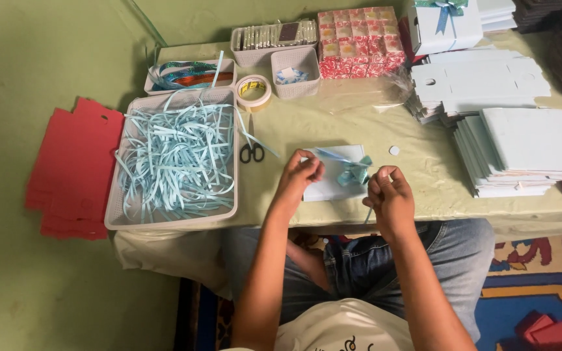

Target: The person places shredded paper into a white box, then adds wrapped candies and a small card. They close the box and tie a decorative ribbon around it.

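Low table point(359, 130) under a pale green cloth; green floor at left, patterned rug at right. Around: basket of pale blue ribbon strips point(173, 162), scissors point(252, 153), tape roll point(254, 91), stacks of flat white box blanks point(521, 149), red card sheets point(73, 169). Left hand point(299, 177) and right hand point(388, 195), fingers closed, each pinch an end of the blue ribbon bow point(354, 170) over a white folded box point(330, 185) at the near edge.

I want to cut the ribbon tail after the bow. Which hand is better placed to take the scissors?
Probably the left hand: the scissors lie just to its left, while the right hand is beyond the bow.
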